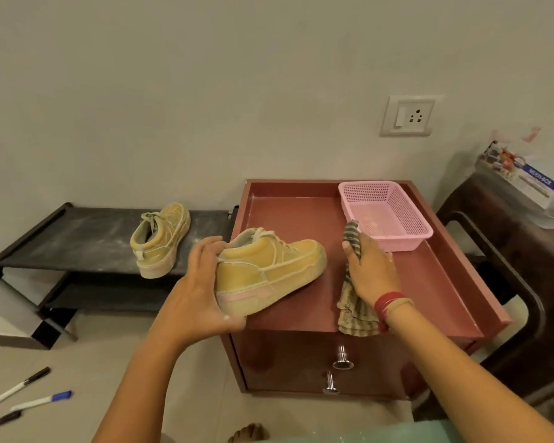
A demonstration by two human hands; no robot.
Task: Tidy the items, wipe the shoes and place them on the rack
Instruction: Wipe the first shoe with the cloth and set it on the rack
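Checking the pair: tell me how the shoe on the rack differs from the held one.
The rack shoe stands free on the black rack; the held shoe is gripped by the left hand over the red cabinet. The rack shoe shows its heel, the held shoe its side. Both are yellow.

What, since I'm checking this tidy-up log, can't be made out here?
Head view:
Heel of the held shoe: covered by the left hand.
Middle of the cloth: under the right hand.
Floor markers: some cut off by the left edge.
Lower shelf of the rack: mostly hidden by its top shelf.
Print on the box: too small to read.
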